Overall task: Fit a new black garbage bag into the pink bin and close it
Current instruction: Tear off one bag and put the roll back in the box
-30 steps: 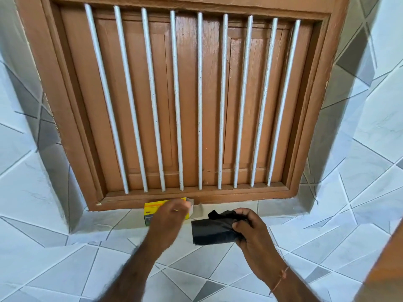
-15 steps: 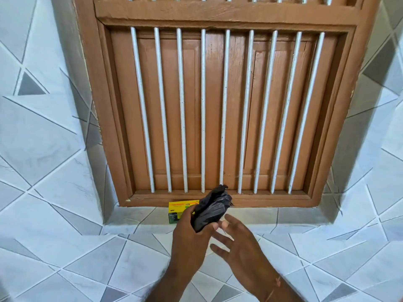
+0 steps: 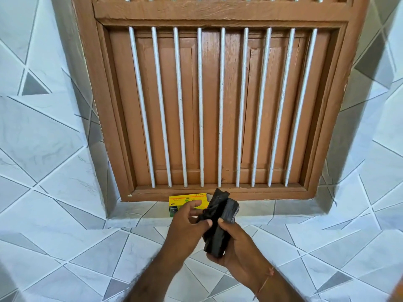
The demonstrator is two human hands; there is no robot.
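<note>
Pale tiles [image 3: 65, 214] cut into grey and white triangles covered the wall and the ledge [image 3: 139, 211] below a brown wooden window frame [image 3: 218, 16]; white bars [image 3: 178, 105] stood upright before its closed shutters; a yellow box [image 3: 185, 199] sat on the ledge, against the frame's lower edge. The black garbage bag [image 3: 220, 223], folded into a thick, glossy, creased bundle, stood nearly upright in front of the box; the right hand [image 3: 237, 247] cradled its lower part, grip clasped around it; the left hand [image 3: 187, 227] pinched its left edge between thumb and fingers.
</note>
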